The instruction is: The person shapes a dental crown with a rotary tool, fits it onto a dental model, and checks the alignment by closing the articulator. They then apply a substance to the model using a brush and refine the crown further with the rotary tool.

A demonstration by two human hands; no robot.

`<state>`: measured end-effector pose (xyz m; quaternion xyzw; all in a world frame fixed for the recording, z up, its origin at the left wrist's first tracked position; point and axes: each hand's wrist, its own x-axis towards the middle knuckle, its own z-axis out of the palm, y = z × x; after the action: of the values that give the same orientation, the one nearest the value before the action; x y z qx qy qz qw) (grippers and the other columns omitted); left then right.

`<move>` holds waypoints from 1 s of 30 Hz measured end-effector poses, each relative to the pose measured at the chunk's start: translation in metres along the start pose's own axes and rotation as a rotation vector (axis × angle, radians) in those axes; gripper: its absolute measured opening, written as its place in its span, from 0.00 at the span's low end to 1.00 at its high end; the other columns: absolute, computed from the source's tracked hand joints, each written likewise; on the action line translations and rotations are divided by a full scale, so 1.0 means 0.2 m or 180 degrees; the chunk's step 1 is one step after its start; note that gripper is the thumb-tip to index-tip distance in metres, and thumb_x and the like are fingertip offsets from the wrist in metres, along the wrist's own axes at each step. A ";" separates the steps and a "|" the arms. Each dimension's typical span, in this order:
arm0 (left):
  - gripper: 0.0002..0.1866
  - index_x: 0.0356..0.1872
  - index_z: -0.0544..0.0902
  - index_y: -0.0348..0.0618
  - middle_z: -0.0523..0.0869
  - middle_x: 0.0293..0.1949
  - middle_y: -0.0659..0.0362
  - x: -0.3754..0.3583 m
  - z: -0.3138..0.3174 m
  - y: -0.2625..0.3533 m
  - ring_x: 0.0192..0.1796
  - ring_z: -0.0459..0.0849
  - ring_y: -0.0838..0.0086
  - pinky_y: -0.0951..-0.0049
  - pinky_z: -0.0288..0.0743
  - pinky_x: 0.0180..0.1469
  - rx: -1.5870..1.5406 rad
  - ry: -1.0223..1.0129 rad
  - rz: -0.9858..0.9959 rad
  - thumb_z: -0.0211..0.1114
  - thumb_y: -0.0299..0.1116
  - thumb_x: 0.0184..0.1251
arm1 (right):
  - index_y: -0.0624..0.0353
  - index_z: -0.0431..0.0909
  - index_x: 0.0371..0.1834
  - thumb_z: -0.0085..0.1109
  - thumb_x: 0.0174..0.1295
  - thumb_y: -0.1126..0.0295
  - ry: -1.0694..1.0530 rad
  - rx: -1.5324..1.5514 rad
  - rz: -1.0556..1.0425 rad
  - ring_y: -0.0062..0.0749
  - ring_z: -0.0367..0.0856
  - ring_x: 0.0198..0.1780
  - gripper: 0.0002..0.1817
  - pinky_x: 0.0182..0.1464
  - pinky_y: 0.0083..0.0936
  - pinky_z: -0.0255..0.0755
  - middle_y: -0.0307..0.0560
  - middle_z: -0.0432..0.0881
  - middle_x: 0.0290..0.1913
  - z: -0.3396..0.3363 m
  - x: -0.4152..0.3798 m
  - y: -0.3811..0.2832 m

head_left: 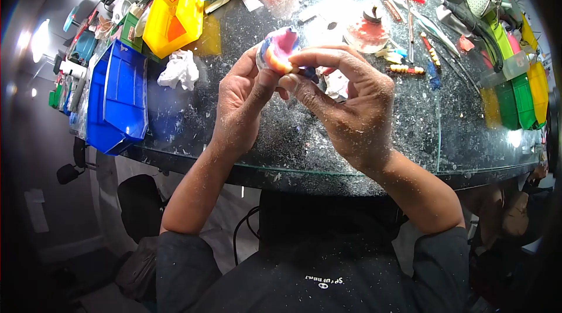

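Observation:
A dental model [282,47], pink inside with a row of yellowish teeth and blue and white on its outer side, is held up above the dusty bench. My left hand [239,102] wraps round its left side and underside, with the thumb pressed near the teeth. Thumb and forefinger of my right hand [360,99] pinch the model's right edge by the teeth. Whether a small loose piece sits between those fingertips I cannot make out. White dust speckles both hands. Behind the right hand lies a crumpled white piece [336,86], partly hidden.
At the left stand a blue bin [99,99] and a yellow bin [193,5], with crumpled tissue [180,70] nearby. A clear dish with red residue [367,38], tooth strips [406,70] and a black-hosed tool [483,35] lie right. Green bins [523,101] line the right edge.

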<state>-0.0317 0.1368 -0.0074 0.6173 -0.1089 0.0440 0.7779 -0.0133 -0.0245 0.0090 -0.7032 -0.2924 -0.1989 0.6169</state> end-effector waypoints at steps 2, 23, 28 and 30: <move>0.30 0.64 0.67 0.32 0.81 0.51 0.56 0.00 0.00 0.00 0.49 0.80 0.80 0.76 0.73 0.50 0.0002 -0.0053 -0.0016 0.57 0.48 0.73 | 0.59 0.82 0.47 0.74 0.49 0.72 -0.0037 -0.0103 -0.0069 0.31 0.82 0.42 0.20 0.44 0.26 0.75 0.47 0.84 0.41 -0.01 0.00 -0.01; 0.25 0.58 0.71 0.44 0.82 0.47 0.56 0.40 0.00 -0.16 0.46 0.83 0.71 0.66 0.77 0.53 -0.0447 -0.0358 -0.0155 0.47 0.53 0.75 | 0.61 0.78 0.44 0.69 0.55 0.63 -0.1109 -0.1063 -0.0416 0.38 0.83 0.41 0.18 0.40 0.30 0.79 0.52 0.81 0.41 -0.47 0.10 0.11; 0.21 0.57 0.70 0.43 0.82 0.46 0.56 0.43 0.00 -0.18 0.46 0.83 0.71 0.66 0.78 0.52 -0.0809 -0.0154 -0.0719 0.43 0.49 0.77 | 0.54 0.74 0.52 0.72 0.50 0.59 -0.1920 -0.1173 -0.0643 0.41 0.80 0.44 0.27 0.44 0.35 0.77 0.51 0.77 0.48 -0.46 0.02 0.15; 0.20 0.58 0.70 0.43 0.82 0.46 0.56 0.41 0.02 -0.15 0.46 0.83 0.72 0.67 0.79 0.51 -0.0639 -0.0225 -0.0616 0.41 0.46 0.78 | 0.53 0.74 0.52 0.72 0.50 0.62 -0.2051 -0.1129 -0.0653 0.40 0.79 0.43 0.26 0.43 0.35 0.76 0.49 0.76 0.50 -0.45 0.02 0.13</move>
<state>0.0532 0.1209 -0.0164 0.5452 -0.0800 -0.0641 0.8320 0.0143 -0.1136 0.0054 -0.7925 -0.5014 -0.0758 0.3389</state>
